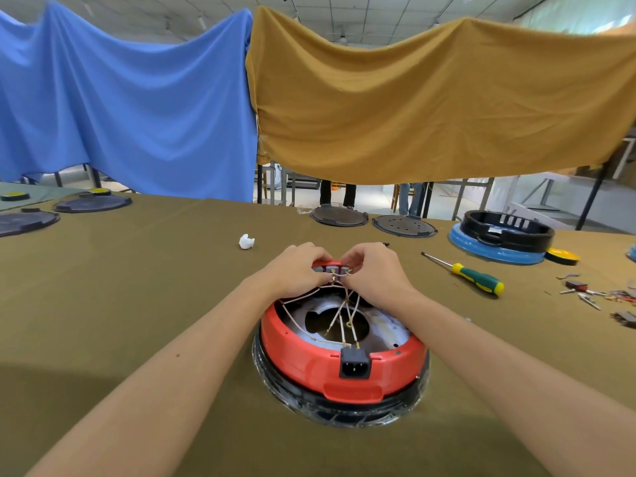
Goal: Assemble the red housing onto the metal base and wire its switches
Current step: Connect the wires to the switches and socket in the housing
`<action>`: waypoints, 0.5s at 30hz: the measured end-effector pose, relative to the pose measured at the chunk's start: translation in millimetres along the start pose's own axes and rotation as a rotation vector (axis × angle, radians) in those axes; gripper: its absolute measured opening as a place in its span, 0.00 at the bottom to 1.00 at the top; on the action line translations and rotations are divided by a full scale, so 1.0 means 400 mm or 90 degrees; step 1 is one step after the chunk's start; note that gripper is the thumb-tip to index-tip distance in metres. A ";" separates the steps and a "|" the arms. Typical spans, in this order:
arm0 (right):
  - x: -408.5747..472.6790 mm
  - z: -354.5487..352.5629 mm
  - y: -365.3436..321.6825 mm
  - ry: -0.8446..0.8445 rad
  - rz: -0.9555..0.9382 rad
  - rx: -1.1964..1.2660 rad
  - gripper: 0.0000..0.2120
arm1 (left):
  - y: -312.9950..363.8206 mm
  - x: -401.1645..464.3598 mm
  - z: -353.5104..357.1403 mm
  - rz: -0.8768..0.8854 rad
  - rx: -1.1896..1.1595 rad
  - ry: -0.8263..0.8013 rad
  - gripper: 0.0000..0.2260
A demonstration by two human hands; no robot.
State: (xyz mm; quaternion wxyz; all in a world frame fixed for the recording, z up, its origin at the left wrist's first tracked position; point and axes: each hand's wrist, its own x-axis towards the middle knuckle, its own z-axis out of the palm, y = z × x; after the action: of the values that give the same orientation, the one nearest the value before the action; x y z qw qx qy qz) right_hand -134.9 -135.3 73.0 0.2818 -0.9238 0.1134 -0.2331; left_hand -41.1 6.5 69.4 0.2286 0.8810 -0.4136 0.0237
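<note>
Housing (pixel 309 356) seated; left hand (pixel 296 266), right hand (pixel 375 270) pinched wires (pixel 339 304) at far switches (pixel 332 269); risked bent terminal if forced.

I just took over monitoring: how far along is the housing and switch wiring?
Done: the red housing sits on the metal base, power socket fitted with wires attached. In hand: left hand and right hand pinch white wires at the switches on the far rim. Left: some terminal ends hang loose inside; the screwdriver lies unused.
</note>
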 end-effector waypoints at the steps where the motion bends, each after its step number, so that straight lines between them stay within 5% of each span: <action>1: 0.000 -0.003 0.001 0.001 0.002 -0.007 0.08 | 0.000 -0.002 0.000 0.004 0.004 0.002 0.17; 15: -0.002 -0.033 0.018 -0.006 -0.022 -0.031 0.08 | 0.015 -0.007 0.005 0.100 0.034 0.000 0.05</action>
State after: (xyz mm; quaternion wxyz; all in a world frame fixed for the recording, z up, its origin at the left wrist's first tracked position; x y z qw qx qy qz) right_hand -142.7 -147.0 78.1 0.2553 -0.9335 0.1015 -0.2306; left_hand -47.8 4.4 69.0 0.2024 0.8516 -0.4807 0.0526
